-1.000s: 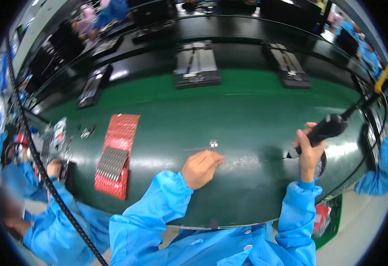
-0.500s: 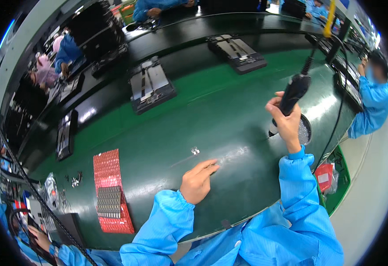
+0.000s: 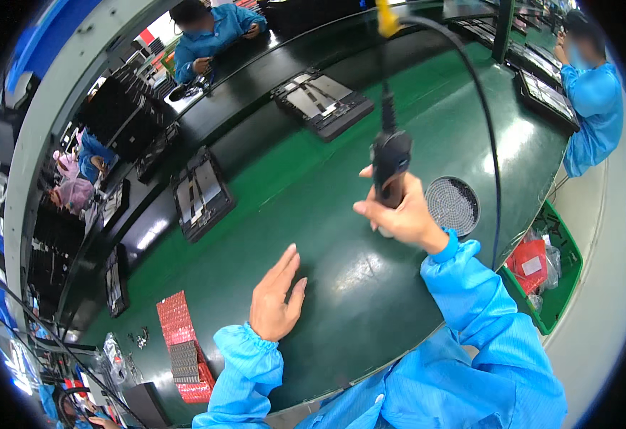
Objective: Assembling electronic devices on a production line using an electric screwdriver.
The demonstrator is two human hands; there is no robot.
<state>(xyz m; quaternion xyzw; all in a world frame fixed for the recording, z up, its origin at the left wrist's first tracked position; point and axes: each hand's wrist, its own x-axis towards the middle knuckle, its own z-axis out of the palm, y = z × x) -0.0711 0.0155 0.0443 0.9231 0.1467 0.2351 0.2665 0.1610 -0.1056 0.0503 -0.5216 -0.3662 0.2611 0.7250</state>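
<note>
My right hand [image 3: 406, 214] grips a black electric screwdriver [image 3: 392, 161] upright over the green table [image 3: 349, 314], its cable rising to a yellow hanger above. The driver's tip is hidden behind my fingers. Just right of that hand, a round grey dish [image 3: 453, 206] has a dotted plate and small dark bits at its edge, perhaps screws. My left hand [image 3: 276, 300] is held over the table, fingers stretched out and thumb apart, with nothing seen in it. Nearest to it on the left lies red bubble wrap [image 3: 177, 314] bearing a dark grey sheet of small parts [image 3: 184, 362].
Opened tablet-like devices [image 3: 202, 196] [image 3: 324, 104] lie along the black conveyor's edge, with more at far left and right. A green bin [image 3: 567, 264] holding red and clear bags stands at right. The driver's cable [image 3: 485, 114] loops down the right side. Co-workers sit beyond and at right.
My view has turned to the right. My right hand has brought the screwdriver leftward from beside the dish. My left hand has spread its fingers; the small silver piece ahead of it no longer shows.
</note>
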